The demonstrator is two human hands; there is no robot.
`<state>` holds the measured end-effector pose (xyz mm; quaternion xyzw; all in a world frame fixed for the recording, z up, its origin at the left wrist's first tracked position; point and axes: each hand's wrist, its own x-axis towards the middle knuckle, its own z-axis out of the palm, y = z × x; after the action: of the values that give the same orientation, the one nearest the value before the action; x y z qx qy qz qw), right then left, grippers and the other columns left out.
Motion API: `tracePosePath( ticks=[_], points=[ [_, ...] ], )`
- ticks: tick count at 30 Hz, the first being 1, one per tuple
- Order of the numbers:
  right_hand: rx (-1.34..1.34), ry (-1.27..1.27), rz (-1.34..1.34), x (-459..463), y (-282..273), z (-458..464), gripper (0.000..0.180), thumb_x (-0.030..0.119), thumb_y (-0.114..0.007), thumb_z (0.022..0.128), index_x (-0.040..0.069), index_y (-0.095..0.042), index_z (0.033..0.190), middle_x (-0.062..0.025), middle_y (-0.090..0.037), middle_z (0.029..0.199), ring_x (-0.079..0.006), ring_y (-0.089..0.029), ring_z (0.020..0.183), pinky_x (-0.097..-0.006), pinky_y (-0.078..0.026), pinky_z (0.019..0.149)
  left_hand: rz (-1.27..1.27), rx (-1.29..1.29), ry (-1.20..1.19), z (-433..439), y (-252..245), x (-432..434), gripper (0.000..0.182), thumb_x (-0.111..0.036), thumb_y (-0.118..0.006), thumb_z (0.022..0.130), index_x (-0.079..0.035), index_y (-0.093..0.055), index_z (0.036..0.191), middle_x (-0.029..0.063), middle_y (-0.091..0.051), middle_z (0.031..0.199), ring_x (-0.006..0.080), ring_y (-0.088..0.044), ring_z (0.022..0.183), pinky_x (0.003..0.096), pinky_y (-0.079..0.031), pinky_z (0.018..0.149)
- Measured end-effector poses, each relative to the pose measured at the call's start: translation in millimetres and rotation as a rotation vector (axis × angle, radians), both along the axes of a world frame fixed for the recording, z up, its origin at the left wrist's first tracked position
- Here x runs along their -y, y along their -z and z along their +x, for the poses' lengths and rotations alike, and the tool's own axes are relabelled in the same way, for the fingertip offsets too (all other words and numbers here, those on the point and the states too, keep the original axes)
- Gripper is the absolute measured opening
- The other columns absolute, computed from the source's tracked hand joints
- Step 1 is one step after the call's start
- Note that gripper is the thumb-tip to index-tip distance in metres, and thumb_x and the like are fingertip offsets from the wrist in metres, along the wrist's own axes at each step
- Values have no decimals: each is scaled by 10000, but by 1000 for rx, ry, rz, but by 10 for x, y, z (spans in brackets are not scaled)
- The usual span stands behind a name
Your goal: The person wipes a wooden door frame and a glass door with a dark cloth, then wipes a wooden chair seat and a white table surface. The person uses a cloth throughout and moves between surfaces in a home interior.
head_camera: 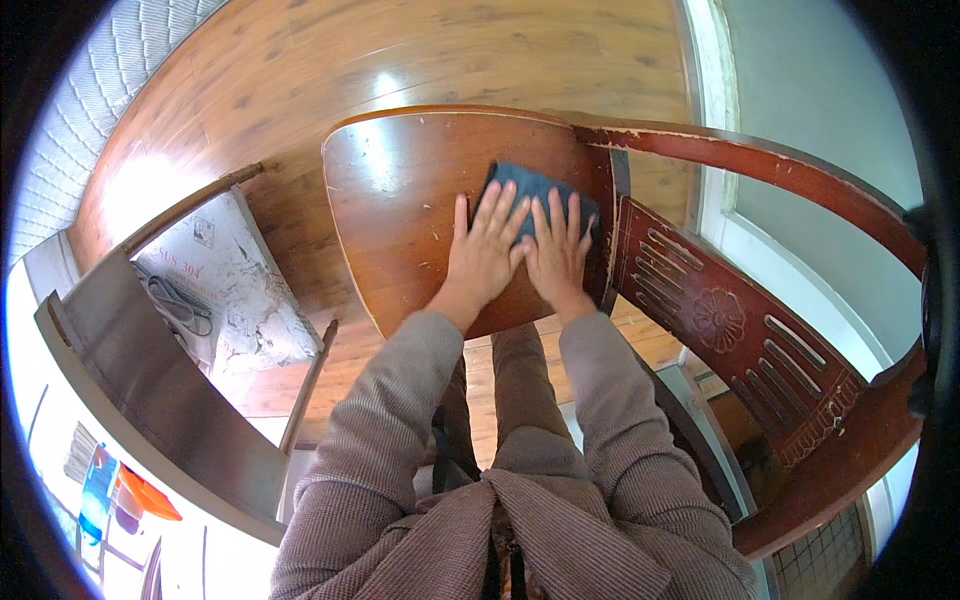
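Observation:
A folded dark blue cloth (544, 196) lies on the brown wooden seat (405, 225) of a chair, near the backrest end. My left hand (484, 247) holds the cloth's left part down with flat fingers, its thumb side towards the right hand. Beside it, my right hand (556, 251) presses the right part of the same cloth against the seat. The two hands almost touch at the thumbs. Their palms and the cloth beneath them are hidden. Scratches and pale chips mark the varnished seat and its rim.
The carved chair back (720, 319) and curved rail (772, 161) rise on the right, near a pale door (817, 150). At left, a white box (225, 277) with a coiled strap sits below a desk or shelf (172, 375). A quilted mattress (97, 90) borders the wood floor (487, 52).

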<state>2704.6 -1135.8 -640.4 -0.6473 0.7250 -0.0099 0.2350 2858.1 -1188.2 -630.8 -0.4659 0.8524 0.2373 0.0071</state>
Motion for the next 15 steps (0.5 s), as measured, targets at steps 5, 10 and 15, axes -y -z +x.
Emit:
tracePosePath(
  ticks=[5, 10, 15],
  points=[
    [44, -94, 54, -376, -139, 230, 577, 381, -594, 985, 194, -453, 1512, -87, -247, 1651, -380, -139, 1533, -702, -81, 1173, 204, 137, 68, 358, -165, -495, 712, -543, -522, 956, -194, -388, 1562, 37, -254, 1670, 225, -163, 1553, 610, -79, 1219],
    [120, -217, -116, 468, -25, -23, 583, 372, -637, 957, 227, -478, 1499, -21, -326, 1627, -307, -202, 1527, -650, -119, 1195, -47, 79, -51, 265, 2, 33, 745, -559, -493, 971, -157, -342, 1580, 108, -220, 1675, 290, -152, 1557, 650, -49, 1202],
    [123, -31, -152, 659, 26, -258, 629, 316, -641, 961, 183, -411, 1531, -39, -270, 1653, -320, -200, 1532, -573, -369, 1080, -109, 15, 55, -121, 116, 527, 688, -546, -439, 1007, -185, -335, 1584, 64, -204, 1683, 260, -142, 1557, 643, -49, 1206]
  ],
)
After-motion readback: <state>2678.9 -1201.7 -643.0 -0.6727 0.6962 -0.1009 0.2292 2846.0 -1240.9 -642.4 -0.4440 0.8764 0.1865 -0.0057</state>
